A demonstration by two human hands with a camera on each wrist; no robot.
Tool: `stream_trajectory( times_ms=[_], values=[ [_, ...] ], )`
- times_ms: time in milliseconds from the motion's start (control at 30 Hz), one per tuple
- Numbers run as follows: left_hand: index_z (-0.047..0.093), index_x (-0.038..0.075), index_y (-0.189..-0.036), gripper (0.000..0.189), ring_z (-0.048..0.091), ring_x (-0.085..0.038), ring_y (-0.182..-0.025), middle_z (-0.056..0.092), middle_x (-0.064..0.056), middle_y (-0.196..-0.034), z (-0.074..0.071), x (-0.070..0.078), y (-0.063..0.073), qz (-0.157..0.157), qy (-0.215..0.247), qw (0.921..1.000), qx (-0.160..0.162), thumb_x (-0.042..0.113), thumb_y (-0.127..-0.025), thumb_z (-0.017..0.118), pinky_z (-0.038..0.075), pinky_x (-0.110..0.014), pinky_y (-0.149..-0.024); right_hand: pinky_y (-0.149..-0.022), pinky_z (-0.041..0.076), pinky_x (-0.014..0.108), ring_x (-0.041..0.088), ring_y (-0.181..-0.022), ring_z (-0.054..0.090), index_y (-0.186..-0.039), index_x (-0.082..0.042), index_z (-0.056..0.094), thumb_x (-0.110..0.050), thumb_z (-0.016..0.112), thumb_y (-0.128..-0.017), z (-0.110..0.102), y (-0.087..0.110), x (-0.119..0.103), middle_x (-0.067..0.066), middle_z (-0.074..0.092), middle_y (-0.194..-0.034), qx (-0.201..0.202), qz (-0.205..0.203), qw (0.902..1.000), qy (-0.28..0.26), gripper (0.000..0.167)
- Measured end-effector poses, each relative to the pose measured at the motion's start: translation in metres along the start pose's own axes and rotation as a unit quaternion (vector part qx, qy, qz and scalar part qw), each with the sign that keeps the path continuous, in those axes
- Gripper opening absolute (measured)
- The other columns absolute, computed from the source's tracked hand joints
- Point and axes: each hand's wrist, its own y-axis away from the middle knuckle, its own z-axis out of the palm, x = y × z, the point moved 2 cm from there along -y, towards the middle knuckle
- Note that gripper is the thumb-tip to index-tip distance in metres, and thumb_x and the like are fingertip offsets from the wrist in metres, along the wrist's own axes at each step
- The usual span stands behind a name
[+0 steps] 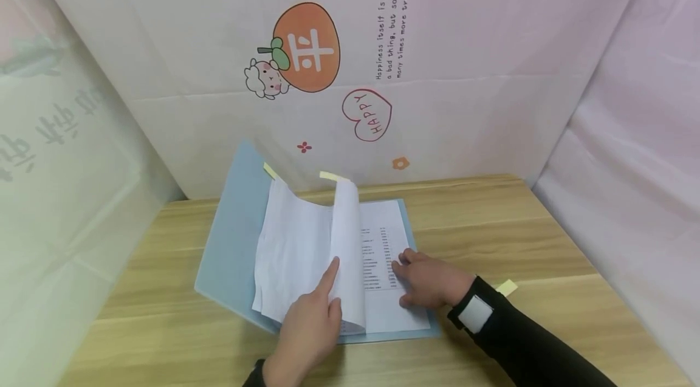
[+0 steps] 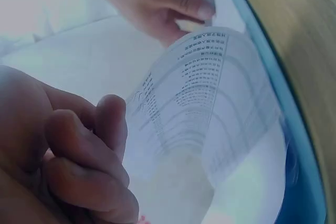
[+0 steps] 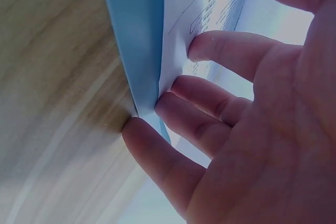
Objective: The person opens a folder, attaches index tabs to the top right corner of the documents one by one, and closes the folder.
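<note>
A light blue folder (image 1: 229, 235) lies open on the table, its left cover tilted up. Several white sheets lean against that cover, and one printed sheet (image 1: 348, 241) curls up in a roll near the middle. With its index finger straight, my left hand (image 1: 312, 320) touches the curled sheet; its other fingers are bent in and hold nothing. My right hand (image 1: 429, 280) rests spread fingers on the flat printed page (image 1: 383, 308) at the right. In the right wrist view its fingertips (image 3: 168, 103) are at the folder's blue edge, one reaching the wood.
The wooden table (image 1: 492, 217) runs back to a white printed cloth (image 1: 465, 71), with more cloth at both sides. Pale yellow tabs (image 1: 330, 176) stick out above the sheets. Another pale yellow strip (image 1: 507, 287) shows behind the right wrist.
</note>
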Motion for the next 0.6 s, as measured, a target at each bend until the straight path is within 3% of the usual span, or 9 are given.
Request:
stream_trajectory(
  times_ms=[133, 233, 367, 600],
  values=[
    [0.064, 0.011, -0.131, 0.038, 0.052, -0.016, -0.051, 0.056, -0.002, -0.059, -0.012, -0.005, 0.007, 0.005, -0.032, 0.999, 0.031, 0.012, -0.094, 0.058, 0.044, -0.035, -0.05, -0.101, 0.043, 0.041, 0.027, -0.122, 0.049, -0.144, -0.003, 0.052, -0.042, 0.076, -0.086, 0.002, -0.001, 0.0, 0.019, 0.045, -0.144, 0.001, -0.001, 1.0, 0.006, 0.074],
    [0.07, 0.007, -0.117, 0.029, 0.067, -0.025, -0.074, 0.071, -0.009, -0.086, -0.02, -0.008, 0.011, 0.004, -0.062, 0.9969, 0.049, 0.013, -0.091, 0.06, 0.053, -0.043, -0.065, -0.103, 0.041, 0.043, 0.029, -0.127, 0.047, -0.144, -0.002, 0.052, -0.042, 0.076, -0.086, 0.002, -0.001, 0.0, 0.02, 0.044, -0.146, 0.001, -0.002, 1.0, 0.005, 0.074],
    [0.069, -0.001, -0.114, 0.032, 0.067, -0.035, -0.087, 0.067, -0.013, -0.101, -0.028, -0.009, 0.016, -0.003, -0.104, 0.9927, 0.062, 0.019, -0.09, 0.063, 0.054, -0.049, -0.075, -0.106, 0.037, 0.046, 0.034, -0.134, 0.042, -0.144, -0.002, 0.051, -0.041, 0.076, -0.086, 0.001, 0.0, -0.001, 0.022, 0.042, -0.148, -0.001, -0.001, 1.0, -0.003, 0.075],
    [0.063, -0.011, -0.116, 0.049, 0.058, -0.031, -0.062, 0.052, -0.019, -0.095, -0.038, -0.009, 0.023, -0.017, -0.154, 0.982, 0.108, 0.028, -0.087, 0.069, 0.051, -0.046, -0.053, -0.104, 0.04, 0.044, 0.031, -0.128, 0.046, -0.145, -0.003, 0.05, -0.043, 0.075, -0.086, 0.002, -0.001, 0.0, 0.02, 0.043, -0.146, 0.002, -0.002, 1.0, 0.005, 0.076]
  ],
)
